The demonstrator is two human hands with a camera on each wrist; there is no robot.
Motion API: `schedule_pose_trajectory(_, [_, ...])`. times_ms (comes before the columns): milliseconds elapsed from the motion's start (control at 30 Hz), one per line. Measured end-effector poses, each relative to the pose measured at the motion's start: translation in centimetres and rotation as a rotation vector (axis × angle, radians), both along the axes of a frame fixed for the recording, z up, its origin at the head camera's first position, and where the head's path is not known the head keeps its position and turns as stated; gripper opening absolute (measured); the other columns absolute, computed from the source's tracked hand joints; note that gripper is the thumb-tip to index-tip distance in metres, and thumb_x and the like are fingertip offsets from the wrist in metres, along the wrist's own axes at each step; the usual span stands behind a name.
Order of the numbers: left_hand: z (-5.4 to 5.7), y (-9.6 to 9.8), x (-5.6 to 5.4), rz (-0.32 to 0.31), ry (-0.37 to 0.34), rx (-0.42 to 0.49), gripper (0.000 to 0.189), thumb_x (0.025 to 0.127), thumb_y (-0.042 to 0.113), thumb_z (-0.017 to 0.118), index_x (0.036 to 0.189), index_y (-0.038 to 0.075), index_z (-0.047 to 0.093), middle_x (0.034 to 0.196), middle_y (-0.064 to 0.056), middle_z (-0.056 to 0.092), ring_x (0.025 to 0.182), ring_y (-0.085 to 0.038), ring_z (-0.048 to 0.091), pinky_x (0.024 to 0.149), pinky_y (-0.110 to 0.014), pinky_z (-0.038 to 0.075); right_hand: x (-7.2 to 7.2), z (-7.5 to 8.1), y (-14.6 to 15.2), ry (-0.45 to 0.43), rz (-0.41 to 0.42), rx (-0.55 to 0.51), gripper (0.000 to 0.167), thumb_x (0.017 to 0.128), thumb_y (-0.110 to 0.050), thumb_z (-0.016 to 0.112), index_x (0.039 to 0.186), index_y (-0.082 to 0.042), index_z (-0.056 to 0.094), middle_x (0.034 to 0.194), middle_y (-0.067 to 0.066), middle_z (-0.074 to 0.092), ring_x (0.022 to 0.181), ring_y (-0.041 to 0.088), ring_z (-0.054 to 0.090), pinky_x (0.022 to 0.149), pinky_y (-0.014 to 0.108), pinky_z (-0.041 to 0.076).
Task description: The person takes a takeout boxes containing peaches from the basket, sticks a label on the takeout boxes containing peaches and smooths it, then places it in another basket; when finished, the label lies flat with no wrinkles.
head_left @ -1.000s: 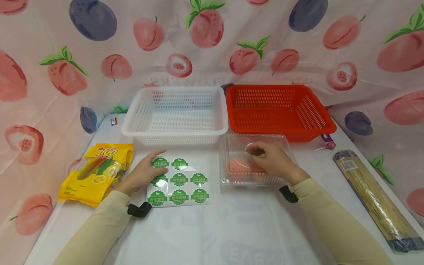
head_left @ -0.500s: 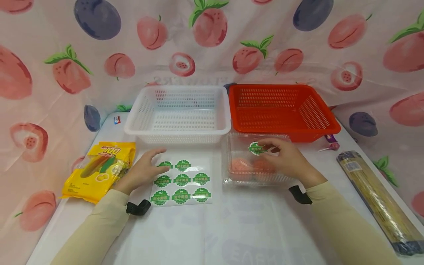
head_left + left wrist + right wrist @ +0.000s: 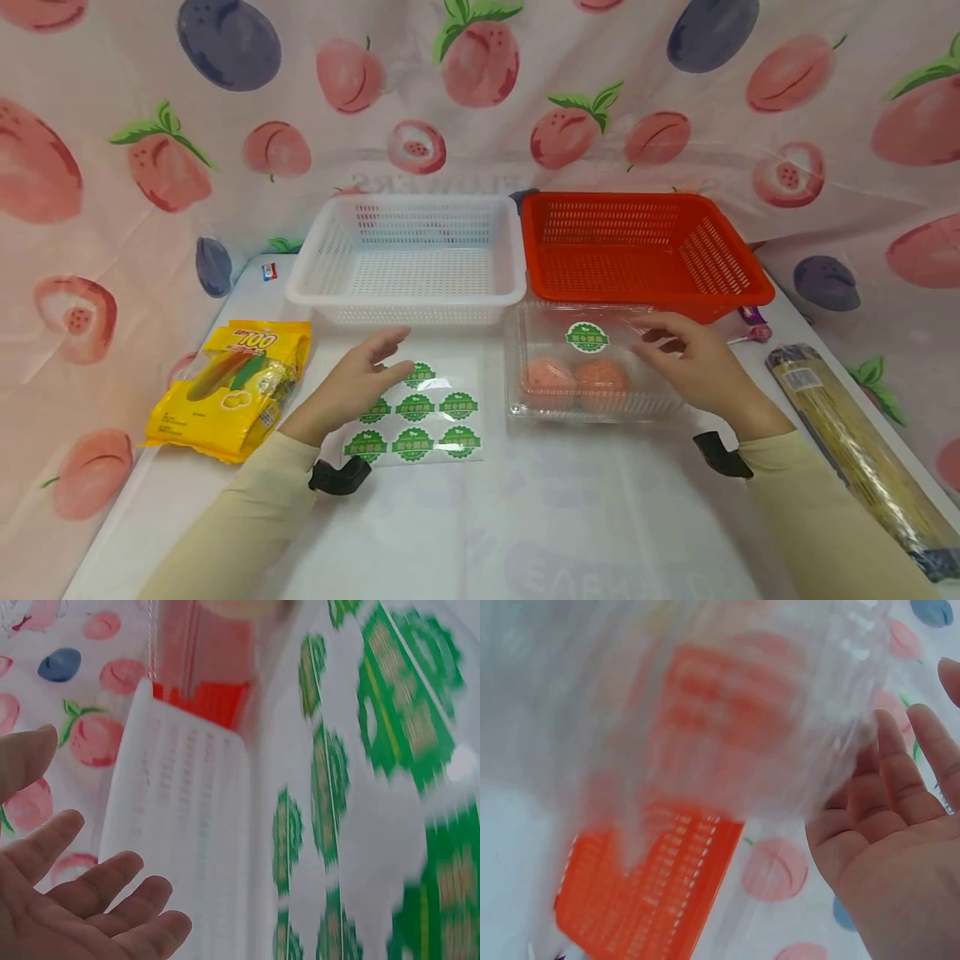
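A clear plastic clamshell box point(image 3: 540, 337) stands in front of the red basket, with two round pinkish-orange items point(image 3: 602, 382) inside. A round green-and-white sticker point(image 3: 587, 337) lies flat on its lid. My right hand point(image 3: 693, 367) hovers by the box's right side, fingers loosely bent, holding nothing. In the right wrist view the box is blurred close to the fingers point(image 3: 900, 780). My left hand point(image 3: 360, 387) is raised over the upper left of a sheet of green stickers point(image 3: 412, 408), covering part of it. Its fingers point(image 3: 112, 877) are spread and hold nothing.
Behind stand a white basket point(image 3: 408, 296) and a red basket point(image 3: 645, 287), side by side. A yellow snack bag point(image 3: 225, 392) lies at left, a small wrapped piece point(image 3: 269, 272) beyond it. At right are a lollipop point(image 3: 759, 333) and a long pack of thin sticks point(image 3: 855, 442).
The right hand has let go of the sticker, now on the box lid, and moved off to the right. The left hand has shifted slightly right over the sheet.
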State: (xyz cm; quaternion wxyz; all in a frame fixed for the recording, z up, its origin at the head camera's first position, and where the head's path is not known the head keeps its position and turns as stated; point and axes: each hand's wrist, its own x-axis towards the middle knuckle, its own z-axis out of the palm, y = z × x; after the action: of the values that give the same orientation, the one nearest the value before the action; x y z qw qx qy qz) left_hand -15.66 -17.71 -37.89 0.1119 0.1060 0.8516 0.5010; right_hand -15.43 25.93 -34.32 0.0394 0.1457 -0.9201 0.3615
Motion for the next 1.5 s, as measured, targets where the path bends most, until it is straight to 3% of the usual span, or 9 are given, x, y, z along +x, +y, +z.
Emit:
schedule_pose_trajectory(133, [0.2,1.9,0.2,-0.024,0.003,0.049,0.062,0.100,0.026,0.063,0.154,0.007,0.038,0.156,-0.016,0.036,0.142,-0.036,0.035,0.112,-0.053,0.034,0.4,-0.4,0.9,0.002,-0.034,0.006,0.041,0.100,-0.025,0.064,0.134,-0.004,0.059,0.116,0.017,0.064,0.102,0.032,0.059,0.078,0.012,0.044])
schedule_pose_trajectory(233, [0.3,3.2,0.3,-0.052,0.002,0.077,0.063,0.100,0.028,0.064,0.154,0.008,0.038,0.156,-0.015,0.037,0.141,-0.035,0.037,0.111,-0.053,0.037,0.5,-0.7,1.4,-0.001,-0.050,0.010,0.043,0.099,-0.026,0.064,0.135,-0.003,0.058,0.119,0.019,0.063,0.104,0.033,0.058,0.081,0.017,0.046])
schedule_pose_trajectory(400, [0.1,5.3,0.1,-0.092,-0.025,0.128,0.062,0.099,0.029,0.065,0.153,0.013,0.040,0.156,-0.015,0.038,0.140,-0.033,0.040,0.109,-0.051,0.039,0.7,-1.2,2.0,-0.006,-0.062,0.013,0.046,0.099,-0.025,0.065,0.136,0.000,0.056,0.126,0.022,0.060,0.110,0.038,0.056,0.088,0.045,0.053])
schedule_pose_trajectory(500, [-0.3,6.6,-0.1,-0.104,-0.047,0.150,0.062,0.098,0.029,0.066,0.153,0.016,0.041,0.155,-0.015,0.038,0.139,-0.032,0.042,0.109,-0.049,0.040,0.6,-1.6,2.4,-0.021,-0.058,0.008,0.047,0.099,-0.025,0.065,0.137,0.000,0.056,0.136,0.024,0.053,0.119,0.042,0.050,0.093,0.061,0.048])
schedule_pose_trajectory(600, [-0.6,7.9,-0.3,-0.107,-0.067,0.155,0.064,0.097,0.032,0.068,0.153,0.018,0.040,0.155,-0.014,0.039,0.137,-0.030,0.044,0.106,-0.048,0.043,0.5,-2.0,2.8,-0.044,-0.050,0.001,0.050,0.098,-0.026,0.065,0.140,0.000,0.055,0.145,0.025,0.045,0.126,0.046,0.044,0.095,0.066,0.044])
schedule_pose_trajectory(967, [-1.7,11.8,-1.1,-0.141,-0.154,0.210,0.074,0.093,0.035,0.071,0.157,0.030,0.034,0.159,-0.013,0.031,0.136,-0.034,0.046,0.101,-0.054,0.047,0.3,-3.1,3.6,-0.233,-0.037,-0.017,0.073,0.099,-0.036,0.063,0.157,-0.007,0.030,0.156,0.029,0.030,0.133,0.057,0.034,0.096,0.070,0.040])
schedule_pose_trajectory(1100, [-1.8,12.4,-1.4,-0.157,-0.151,0.183,0.076,0.093,0.035,0.071,0.158,0.032,0.032,0.159,-0.013,0.031,0.133,-0.033,0.049,0.100,-0.052,0.048,0.3,-3.4,3.8,-0.324,-0.048,0.008,0.078,0.099,-0.043,0.060,0.161,-0.016,0.021,0.156,0.029,0.028,0.127,0.055,0.042,0.089,0.066,0.049])
schedule_pose_trajectory(1267, [-1.8,12.5,-1.5,-0.160,-0.139,0.165,0.075,0.093,0.034,0.071,0.157,0.032,0.033,0.156,-0.014,0.035,0.128,-0.031,0.052,0.097,-0.049,0.050,0.4,-3.6,4.3,-0.342,-0.024,0.038,0.078,0.099,-0.044,0.060,0.161,-0.018,0.021,0.150,0.029,0.037,0.109,0.041,0.054,0.079,0.049,0.058])
schedule_pose_trajectory(1500, [-1.8,12.5,-1.6,-0.174,-0.133,0.144,0.076,0.093,0.035,0.072,0.158,0.029,0.033,0.152,-0.015,0.040,0.119,-0.029,0.057,0.091,-0.045,0.053,0.3,-3.4,4.8,-0.338,0.005,0.083,0.076,0.099,-0.044,0.060,0.160,-0.016,0.025,0.151,0.033,0.034,0.122,0.055,0.046,0.086,0.064,0.052])
